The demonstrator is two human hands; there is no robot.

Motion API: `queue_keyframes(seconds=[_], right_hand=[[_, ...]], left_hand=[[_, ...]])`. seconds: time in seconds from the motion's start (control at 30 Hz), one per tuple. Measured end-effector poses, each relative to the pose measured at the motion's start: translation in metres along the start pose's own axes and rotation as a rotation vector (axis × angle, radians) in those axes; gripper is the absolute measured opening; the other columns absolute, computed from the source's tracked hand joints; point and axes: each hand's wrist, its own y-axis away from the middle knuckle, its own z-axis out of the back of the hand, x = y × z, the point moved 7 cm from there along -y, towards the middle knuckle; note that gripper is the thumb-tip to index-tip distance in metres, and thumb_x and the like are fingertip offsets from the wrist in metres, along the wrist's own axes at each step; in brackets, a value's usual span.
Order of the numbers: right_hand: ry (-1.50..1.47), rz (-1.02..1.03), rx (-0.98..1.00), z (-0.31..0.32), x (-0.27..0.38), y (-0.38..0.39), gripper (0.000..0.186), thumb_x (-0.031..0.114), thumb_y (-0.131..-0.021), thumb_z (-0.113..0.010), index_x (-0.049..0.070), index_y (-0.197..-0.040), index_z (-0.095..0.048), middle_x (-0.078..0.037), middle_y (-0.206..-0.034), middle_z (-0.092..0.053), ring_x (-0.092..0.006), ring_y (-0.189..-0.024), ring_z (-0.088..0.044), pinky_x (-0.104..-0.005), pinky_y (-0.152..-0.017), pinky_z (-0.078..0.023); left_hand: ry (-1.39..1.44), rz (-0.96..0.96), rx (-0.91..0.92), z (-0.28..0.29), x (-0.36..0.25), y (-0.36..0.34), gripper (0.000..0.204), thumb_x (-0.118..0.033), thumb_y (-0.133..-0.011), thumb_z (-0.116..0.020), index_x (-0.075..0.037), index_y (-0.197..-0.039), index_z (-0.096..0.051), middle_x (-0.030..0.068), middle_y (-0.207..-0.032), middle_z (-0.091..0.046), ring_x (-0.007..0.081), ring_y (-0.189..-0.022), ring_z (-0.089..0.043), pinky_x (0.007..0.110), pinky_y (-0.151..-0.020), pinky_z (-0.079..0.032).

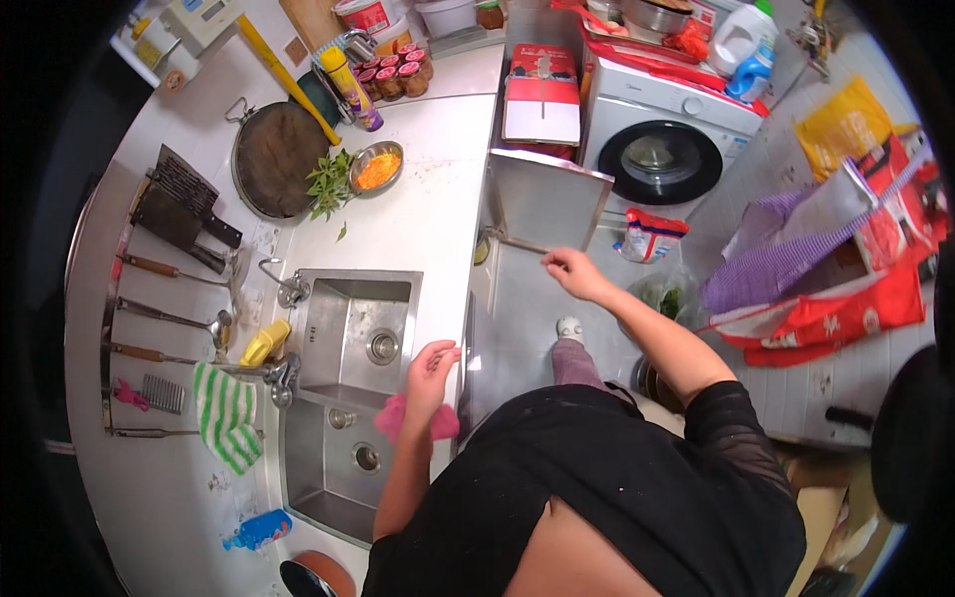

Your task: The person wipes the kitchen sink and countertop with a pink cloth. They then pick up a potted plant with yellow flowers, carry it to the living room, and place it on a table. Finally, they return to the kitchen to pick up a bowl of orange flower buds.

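My left hand (430,370) is over the counter's front edge beside the upper sink basin (343,328), holding nothing, with its fingers stretched out. Under that wrist lies a pink cloth (446,422) at the edge of the sink. Out over the floor, my right hand (575,273) has its fingers curled together close to the edge of a cabinet door (550,204), which stands swung out from the counter. I cannot make out whether the fingers touch the door or hold anything. Farther back on the counter sit a metal bowl of chopped orange food (378,169) and green leaves (328,186).
A faucet (290,289) rises beside the basin. Knives (184,209) and ladles hang along the left wall. A washing machine (686,104) stands at the back, with a red-and-white box (542,95) next to it. Bags, one purple (786,244), line the right side.
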Motion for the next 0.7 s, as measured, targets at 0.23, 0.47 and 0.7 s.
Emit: queue_keyframes(seconds=[0.23, 0.47, 0.7], right_hand=[[0.486, 0.032, -0.038, 0.069, -0.071, -0.141, 0.029, 0.017, -0.077, -0.063, 0.003, -0.102, -0.058, -0.017, -0.105, -0.056, -0.0332, -0.100, -0.054, -0.0416, -0.086, -0.045], [0.778, -0.182, -0.076, 0.105, -0.156, -0.234, 0.045, 0.024, -0.074, -0.068, 0.001, -0.109, -0.054, -0.019, -0.115, -0.054, -0.0338, -0.106, -0.053, -0.0442, -0.088, -0.044], [0.710, -0.609, 0.205, 0.104, -0.241, -0.230, 0.050, 0.038, -0.080, -0.063, 0.004, -0.115, -0.054, -0.018, -0.117, -0.055, -0.0332, -0.112, -0.052, -0.0436, -0.093, -0.041]], left_hand=[[0.016, 0.124, -0.186, -0.036, -0.002, -0.081, 0.020, -0.007, -0.090, -0.052, 0.005, -0.106, -0.056, 0.0129, -0.095, -0.065, 0.0173, -0.090, -0.061, 0.029, -0.084, -0.047], [-0.107, 0.116, -0.131, -0.120, -0.048, -0.157, 0.021, -0.005, -0.090, -0.052, 0.004, -0.108, -0.056, 0.0100, -0.098, -0.064, 0.0153, -0.094, -0.060, 0.027, -0.086, -0.046], [-0.185, 0.122, -0.205, -0.112, -0.053, -0.183, 0.022, -0.006, -0.090, -0.052, 0.003, -0.109, -0.056, 0.0094, -0.099, -0.064, 0.0149, -0.095, -0.060, 0.027, -0.086, -0.046]])
